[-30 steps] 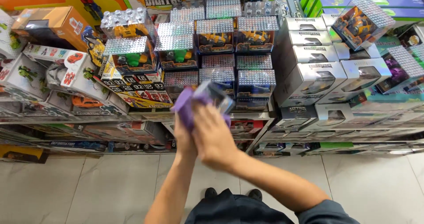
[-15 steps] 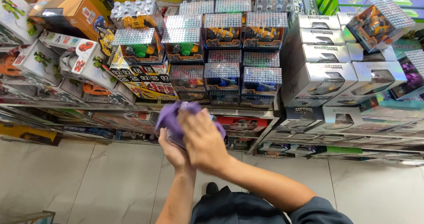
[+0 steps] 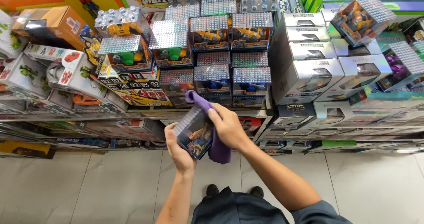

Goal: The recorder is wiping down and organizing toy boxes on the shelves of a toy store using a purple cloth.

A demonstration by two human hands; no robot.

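Head view, looking down: left hand (image 3: 179,146) wrapped around a clear studded toy box (image 3: 194,131), fingers clamped on its lower side, box tilted — held in the air just in front of the shelf (image 3: 154,114). Right hand (image 3: 229,126) pressing a purple cloth (image 3: 217,146) against the box's right face, fingers closed on the cloth. Behind, stacked toy boxes (image 3: 229,51); below, tiled floor (image 3: 66,184).

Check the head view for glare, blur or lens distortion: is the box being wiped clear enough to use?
Head view: evenly lit and sharp; the clear toy box in the left hand and the purple cloth under the right hand show no motion blur. Studded lids on the shelf boxes glint. Shelf lines bow towards the edges, a wide-angle effect.
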